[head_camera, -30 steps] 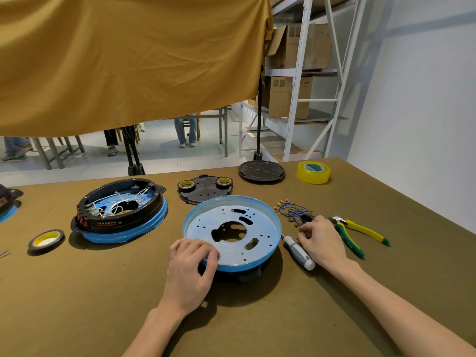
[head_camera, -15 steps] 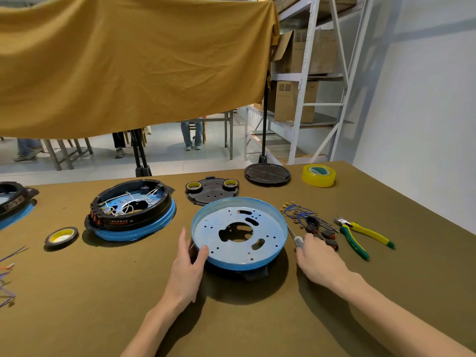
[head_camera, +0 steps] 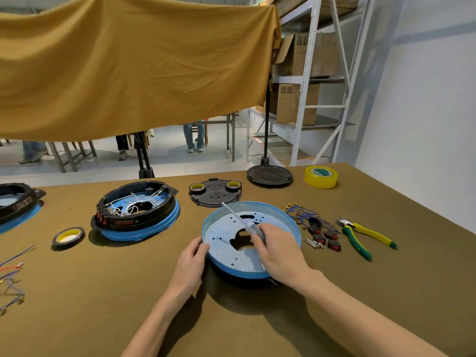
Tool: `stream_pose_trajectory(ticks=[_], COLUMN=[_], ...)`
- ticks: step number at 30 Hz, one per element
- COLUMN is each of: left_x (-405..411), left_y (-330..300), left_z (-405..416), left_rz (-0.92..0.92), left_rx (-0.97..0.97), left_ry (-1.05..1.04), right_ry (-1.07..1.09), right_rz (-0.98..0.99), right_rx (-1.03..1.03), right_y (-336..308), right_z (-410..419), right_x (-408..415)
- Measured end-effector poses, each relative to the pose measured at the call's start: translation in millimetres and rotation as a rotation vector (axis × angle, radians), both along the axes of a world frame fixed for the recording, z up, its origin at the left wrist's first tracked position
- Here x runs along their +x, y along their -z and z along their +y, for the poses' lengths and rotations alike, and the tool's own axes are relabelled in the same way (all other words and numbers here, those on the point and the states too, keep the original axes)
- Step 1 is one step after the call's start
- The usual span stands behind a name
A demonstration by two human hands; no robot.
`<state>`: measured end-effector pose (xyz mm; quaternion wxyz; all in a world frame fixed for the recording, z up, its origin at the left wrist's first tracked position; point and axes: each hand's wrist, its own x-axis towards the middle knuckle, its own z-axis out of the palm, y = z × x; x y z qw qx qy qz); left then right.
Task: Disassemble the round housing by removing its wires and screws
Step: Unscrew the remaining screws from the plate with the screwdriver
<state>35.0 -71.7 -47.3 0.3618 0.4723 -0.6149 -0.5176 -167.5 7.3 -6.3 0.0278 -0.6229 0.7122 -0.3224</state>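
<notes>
A round blue housing (head_camera: 226, 256) lies in front of me on the brown table, its perforated plate facing up. My left hand (head_camera: 192, 261) holds its left rim. My right hand (head_camera: 279, 249) hovers over the plate and grips a white-handled screwdriver (head_camera: 240, 220), whose shaft points up and away toward the far left. Removed blue wires (head_camera: 300, 212) and small red-and-black switches (head_camera: 324, 237) lie just right of the housing.
A second housing (head_camera: 137, 211) with black ring and white wires sits to the left, a third (head_camera: 15, 204) at the far left edge. Green-yellow pliers (head_camera: 365, 237), yellow tape roll (head_camera: 320, 176), black lid (head_camera: 215, 193), small tape roll (head_camera: 68, 235), loose wires (head_camera: 11, 276).
My right hand picked the screwdriver up from the table right of the housing and brought it over the plate. My left hand shifted from on top of the rim to its left side.
</notes>
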Motion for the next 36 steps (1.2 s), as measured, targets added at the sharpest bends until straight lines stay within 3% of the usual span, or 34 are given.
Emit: stream_pose_trajectory(ticks=[2, 6, 10, 14, 19, 26, 32, 36], left_x=[2.1, -1.5, -8.5, -3.1, 7.4, 17.8, 19.9, 18.9], left_y=[-2.6, -16.0, -25.2, -24.3, -16.5, -31.9, -36.3, -34.7], left_z=[-3.1, -5.4, -13.9, -24.8, -25.1, -16.4, -8.6, -1.1], left_rz=[0.052, 0.334, 0.288, 0.361, 0.398, 0.228, 0.049, 0.073], left_rx=[0.058, 0.243, 0.214, 0.275, 0.316, 0.565, 0.461, 0.484], left_ry=[-0.02, -0.007, 0.045, 0.175, 0.189, 0.195, 0.195, 0.148], right_ry=[0.025, -0.034, -0.082, -0.066, -0.106, -0.137, -0.149, -0.213], right_rz=[-0.025, -0.112, -0.176, -0.216, -0.244, -0.217, 0.098, 0.116], right_rx=[-0.032, -0.119, -0.165, -0.186, -0.198, 0.001, 0.046, 0.193], right_y=[4.4, 19.2, 28.7, 25.6, -2.5, -31.0, -48.0, -52.9], right_z=[1.7, 21.3, 35.4, 36.3, 23.9, 11.4, 6.9, 7.9], right_x=[3.3, -1.5, -10.2, -18.5, -25.4, -3.0, 34.5, 49.7])
